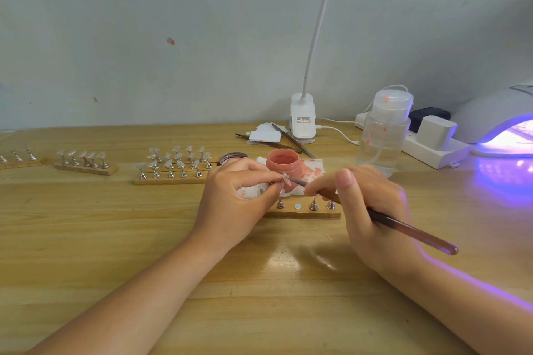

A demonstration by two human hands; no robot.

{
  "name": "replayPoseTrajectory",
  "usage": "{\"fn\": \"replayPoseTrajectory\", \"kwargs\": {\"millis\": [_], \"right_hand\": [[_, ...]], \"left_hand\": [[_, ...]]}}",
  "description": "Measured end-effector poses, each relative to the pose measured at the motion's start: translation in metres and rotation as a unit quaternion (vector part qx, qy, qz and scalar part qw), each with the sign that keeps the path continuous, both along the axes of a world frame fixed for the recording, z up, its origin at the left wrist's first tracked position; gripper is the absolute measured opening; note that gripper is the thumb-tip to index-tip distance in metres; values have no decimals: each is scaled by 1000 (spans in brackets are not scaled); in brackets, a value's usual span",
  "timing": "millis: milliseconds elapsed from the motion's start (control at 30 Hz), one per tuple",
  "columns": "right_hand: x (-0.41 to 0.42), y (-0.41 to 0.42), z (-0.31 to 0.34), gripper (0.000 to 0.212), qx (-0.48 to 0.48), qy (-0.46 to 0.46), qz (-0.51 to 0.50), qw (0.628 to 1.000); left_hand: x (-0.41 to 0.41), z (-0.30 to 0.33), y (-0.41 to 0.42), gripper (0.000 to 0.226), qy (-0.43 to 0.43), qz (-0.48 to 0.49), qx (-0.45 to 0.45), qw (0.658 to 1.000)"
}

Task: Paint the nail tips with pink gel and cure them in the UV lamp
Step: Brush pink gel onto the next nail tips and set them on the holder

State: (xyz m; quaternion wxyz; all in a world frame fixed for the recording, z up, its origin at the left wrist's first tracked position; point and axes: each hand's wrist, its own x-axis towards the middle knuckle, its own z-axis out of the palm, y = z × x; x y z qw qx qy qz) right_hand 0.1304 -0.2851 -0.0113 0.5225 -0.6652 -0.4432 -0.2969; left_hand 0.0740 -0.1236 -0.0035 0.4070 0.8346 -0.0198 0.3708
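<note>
My left hand (233, 199) pinches a small metal holder with a clear nail tip (285, 178) on top, lifted just in front of the open pink gel jar (282, 163). My right hand (366, 204) grips a long brown brush (409, 232); its fine tip touches the nail tip. Below the hands lies a wooden strip (302, 213) with three metal holders and one bare magnet spot. The white UV lamp (496, 121) glows violet at the far right.
Wooden strips of nail tips on stands (173, 166), (86, 163) sit at the left. A stained tissue (311, 170) lies under the jar, its lid (232, 157) beside it. A clear pump bottle (383, 132), clip lamp (302, 121), power strip (432, 138) and tweezers (288, 138) stand behind.
</note>
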Motion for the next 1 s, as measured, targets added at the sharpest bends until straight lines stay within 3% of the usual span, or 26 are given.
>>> {"fn": "replayPoseTrajectory", "kwargs": {"millis": [167,667,1000], "right_hand": [[0,0,0,63,2,15,8,1000],[-1,-1,1,62,7,50,41,998],[-4,0,4,43,22,86,50,995]], "left_hand": [[-1,1,-1,20,3,-8,-5,1000],[0,0,-1,25,-19,-13,14,1000],[4,-5,4,17,-55,-21,38,998]]}}
